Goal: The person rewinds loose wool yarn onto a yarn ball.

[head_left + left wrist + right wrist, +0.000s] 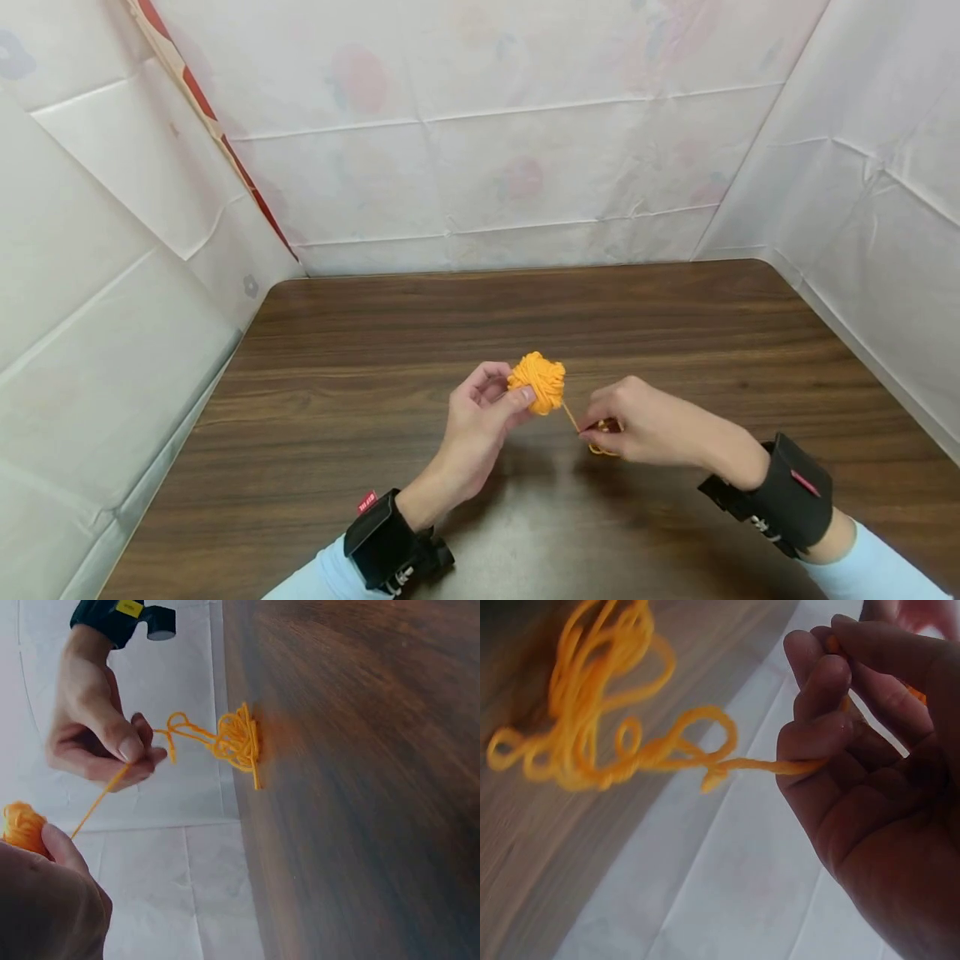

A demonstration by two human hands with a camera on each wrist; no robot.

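While left hand grips 1 yarn ball, right hand pinches 1 strand

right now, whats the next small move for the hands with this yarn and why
Probably the right hand should carry its pinched strand around the yarn ball once. The left hand grips the ball, the strand runs taut between the hands, and a loose tangle lies on the table, unwound.

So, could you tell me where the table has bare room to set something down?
The table is bare behind the yarn ball, and along both side edges. It is crowded only mid-front, around the left hand, right hand and loose yarn.
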